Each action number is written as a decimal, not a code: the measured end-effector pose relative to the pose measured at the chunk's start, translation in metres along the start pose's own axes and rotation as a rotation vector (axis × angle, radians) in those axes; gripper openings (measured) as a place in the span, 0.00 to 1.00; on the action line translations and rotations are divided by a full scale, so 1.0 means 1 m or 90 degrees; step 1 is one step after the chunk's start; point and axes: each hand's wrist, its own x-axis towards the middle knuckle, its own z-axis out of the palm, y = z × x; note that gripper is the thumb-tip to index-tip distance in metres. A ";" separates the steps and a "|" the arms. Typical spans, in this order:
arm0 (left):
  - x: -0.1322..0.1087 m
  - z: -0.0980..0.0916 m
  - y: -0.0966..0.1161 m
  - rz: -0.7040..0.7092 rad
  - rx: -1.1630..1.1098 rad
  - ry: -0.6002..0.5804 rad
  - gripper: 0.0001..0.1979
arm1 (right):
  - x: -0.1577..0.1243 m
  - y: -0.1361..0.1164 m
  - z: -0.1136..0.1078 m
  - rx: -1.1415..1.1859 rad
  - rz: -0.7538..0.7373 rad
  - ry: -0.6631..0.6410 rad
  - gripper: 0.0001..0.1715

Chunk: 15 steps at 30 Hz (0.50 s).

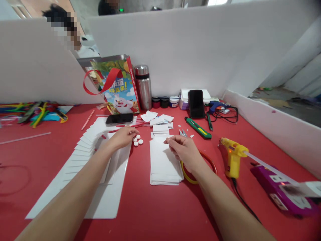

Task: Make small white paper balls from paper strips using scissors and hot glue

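My left hand hovers at the upper edge of a small cluster of white round discs, its fingers loosely curved and slightly apart. Beneath that forearm lies a white board with a fanned row of white paper strips. Over a stack of white paper sheets is my right hand, thumb and forefinger pressed together; whatever is between them is too small to make out. Scissors with red and yellow handles are partly hidden under the right hand. Small white card pieces lie beyond the stack.
A yellow glue gun with a glue stick stands right, beside a purple device. A green cutter, phone, steel flask, paint jars and picture bag line the back. Colourful strips lie left.
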 end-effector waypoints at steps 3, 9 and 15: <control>-0.007 0.000 0.004 -0.003 0.013 0.006 0.21 | -0.001 -0.001 0.000 0.000 0.003 0.002 0.16; -0.020 0.014 0.002 0.063 0.071 0.015 0.30 | -0.001 0.000 0.000 -0.008 0.000 -0.001 0.16; -0.021 0.023 -0.001 0.079 0.008 0.068 0.15 | 0.000 -0.001 0.000 0.004 0.006 0.001 0.15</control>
